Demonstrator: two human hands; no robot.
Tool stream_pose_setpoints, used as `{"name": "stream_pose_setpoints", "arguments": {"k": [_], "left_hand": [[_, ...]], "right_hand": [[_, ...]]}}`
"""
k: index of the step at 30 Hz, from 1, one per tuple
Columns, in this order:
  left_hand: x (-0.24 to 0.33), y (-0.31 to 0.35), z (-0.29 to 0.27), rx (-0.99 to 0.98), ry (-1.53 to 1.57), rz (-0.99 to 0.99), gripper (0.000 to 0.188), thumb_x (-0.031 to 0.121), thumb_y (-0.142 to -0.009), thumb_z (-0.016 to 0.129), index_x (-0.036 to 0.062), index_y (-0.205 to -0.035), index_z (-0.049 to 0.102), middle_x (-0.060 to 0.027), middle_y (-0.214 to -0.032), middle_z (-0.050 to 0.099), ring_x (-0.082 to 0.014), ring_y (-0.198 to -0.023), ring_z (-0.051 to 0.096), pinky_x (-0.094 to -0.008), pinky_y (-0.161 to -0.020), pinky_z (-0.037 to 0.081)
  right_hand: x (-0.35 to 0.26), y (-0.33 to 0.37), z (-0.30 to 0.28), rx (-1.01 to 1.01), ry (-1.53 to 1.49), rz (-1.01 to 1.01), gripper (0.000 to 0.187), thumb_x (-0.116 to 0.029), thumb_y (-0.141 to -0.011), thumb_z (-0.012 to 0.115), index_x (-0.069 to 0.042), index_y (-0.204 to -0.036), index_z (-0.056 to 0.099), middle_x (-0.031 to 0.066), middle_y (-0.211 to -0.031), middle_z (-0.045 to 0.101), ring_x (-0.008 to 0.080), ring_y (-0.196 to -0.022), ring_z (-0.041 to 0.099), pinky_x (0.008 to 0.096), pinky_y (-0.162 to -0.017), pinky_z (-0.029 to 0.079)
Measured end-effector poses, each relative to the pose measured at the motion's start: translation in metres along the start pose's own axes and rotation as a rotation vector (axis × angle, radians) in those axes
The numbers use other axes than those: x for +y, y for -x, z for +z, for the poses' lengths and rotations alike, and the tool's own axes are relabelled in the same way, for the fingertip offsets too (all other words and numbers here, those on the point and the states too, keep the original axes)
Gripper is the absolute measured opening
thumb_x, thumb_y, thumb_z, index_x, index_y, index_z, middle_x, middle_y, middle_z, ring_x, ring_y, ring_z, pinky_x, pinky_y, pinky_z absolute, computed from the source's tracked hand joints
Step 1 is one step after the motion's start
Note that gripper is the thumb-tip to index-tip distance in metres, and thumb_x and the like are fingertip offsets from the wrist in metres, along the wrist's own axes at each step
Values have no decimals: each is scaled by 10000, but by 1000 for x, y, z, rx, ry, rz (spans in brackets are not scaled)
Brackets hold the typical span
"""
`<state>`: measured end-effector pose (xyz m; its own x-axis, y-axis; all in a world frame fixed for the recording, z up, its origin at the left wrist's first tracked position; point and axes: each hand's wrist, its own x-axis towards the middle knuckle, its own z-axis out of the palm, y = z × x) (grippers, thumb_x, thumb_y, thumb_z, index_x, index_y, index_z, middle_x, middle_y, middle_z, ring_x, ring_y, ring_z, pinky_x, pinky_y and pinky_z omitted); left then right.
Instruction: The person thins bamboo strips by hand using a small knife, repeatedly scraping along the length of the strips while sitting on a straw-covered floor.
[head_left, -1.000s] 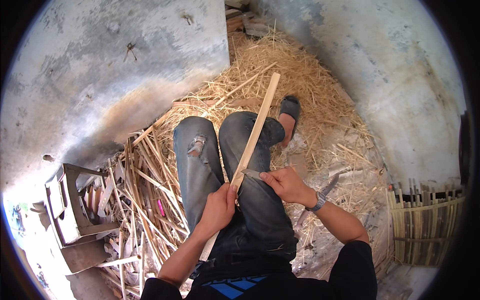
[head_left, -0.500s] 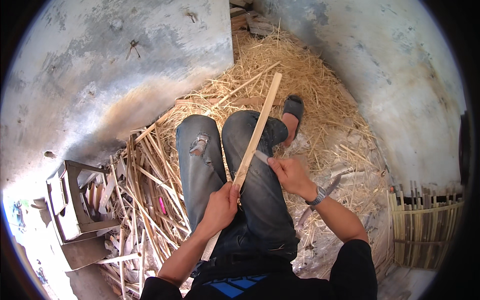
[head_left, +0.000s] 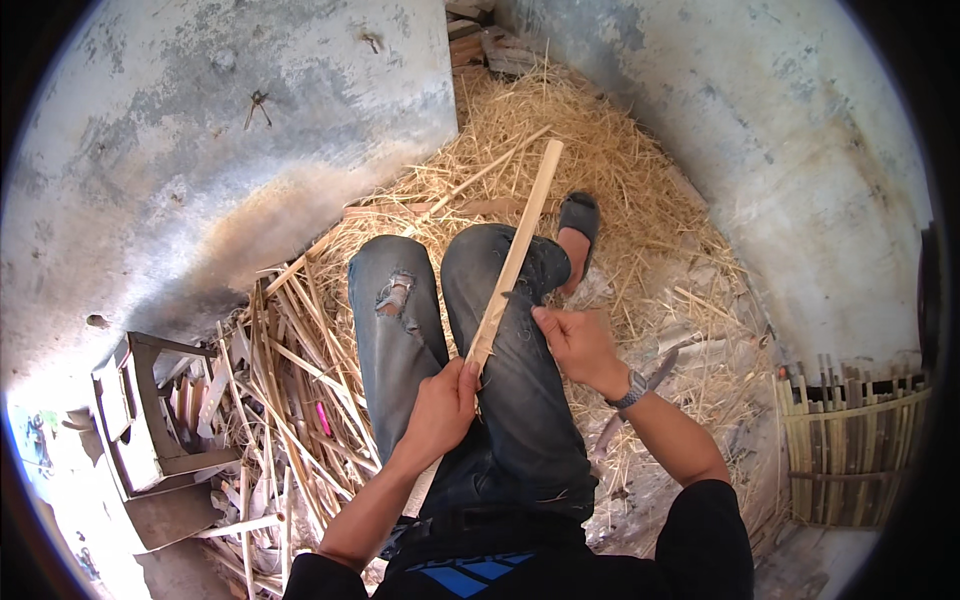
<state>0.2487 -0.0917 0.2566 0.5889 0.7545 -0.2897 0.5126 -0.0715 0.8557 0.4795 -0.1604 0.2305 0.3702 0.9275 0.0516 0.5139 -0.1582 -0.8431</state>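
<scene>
A long pale strip of bamboo or wood (head_left: 522,235) slants up and away from my lap, over my right thigh. Its near end is pinched in my left hand (head_left: 440,405), thumb on top. My right hand (head_left: 582,345) is closed around a knife, its handle hidden in the fist. The knife blade (head_left: 519,299) points left and meets the strip's right edge above my thigh, looking dark and narrow from here. Close to the blade, the strip's lower part looks rough and freshly shaved.
Straw-like shavings (head_left: 600,150) cover the floor ahead. Split sticks (head_left: 300,390) pile up at my left, beside a wooden frame (head_left: 165,410). A slatted bamboo basket (head_left: 850,450) stands at the right by the wall (head_left: 800,180). A curved dark piece (head_left: 662,368) lies near my right forearm.
The knife blade has turned, from a broad pale face to a dark narrow edge, still by the strip. My right hand shifted slightly; the left keeps its grip. The whole view moved a little.
</scene>
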Motion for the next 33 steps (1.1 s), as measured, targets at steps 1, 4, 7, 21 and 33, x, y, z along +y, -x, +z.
{"name": "stream_pose_setpoints", "arguments": {"k": [1, 4, 7, 21, 33], "left_hand": [[-3, 0, 1, 19, 4, 31, 406, 296, -1098, 468, -9, -858, 587, -172, -581, 566, -312, -521, 603, -421, -540, 452], [-16, 0, 7, 67, 29, 85, 419, 309, -1107, 448, 9, -844, 576, -82, -503, 496, -184, -410, 523, -367, -460, 400], [-19, 1, 7, 62, 43, 79, 424, 316, -1109, 441, 9, -847, 572, -71, -507, 498, -177, -402, 514, -357, -444, 397], [-20, 6, 10, 127, -97, 169, 308, 269, -1088, 489, 20, -928, 576, -210, -586, 569, -412, -513, 593, -496, -529, 441], [-20, 0, 13, 170, -83, 210, 281, 245, -1081, 494, 5, -961, 576, -257, -651, 594, -493, -625, 613, -534, -570, 448]], "right_hand": [[7, 4, 6, -35, -22, 1, 523, -371, -1075, 529, 48, -773, 617, 183, -542, 463, 200, -477, 410, 402, -494, 359], [4, 12, 8, -166, -76, 38, 533, -375, -1078, 522, 47, -768, 621, 189, -546, 476, 202, -473, 426, 402, -495, 367], [3, 14, 8, -243, -100, 52, 561, -395, -1081, 511, 44, -745, 606, 168, -534, 469, 189, -471, 431, 396, -493, 368], [-30, -8, -19, -155, -476, 165, 392, -365, -960, 726, -37, -757, 654, -54, -612, 516, 65, -548, 462, 255, -499, 343], [-45, 9, 10, -211, -120, 37, 208, -176, -861, 820, 11, -863, 727, 95, -715, 704, 97, -632, 587, 303, -598, 480]]}}
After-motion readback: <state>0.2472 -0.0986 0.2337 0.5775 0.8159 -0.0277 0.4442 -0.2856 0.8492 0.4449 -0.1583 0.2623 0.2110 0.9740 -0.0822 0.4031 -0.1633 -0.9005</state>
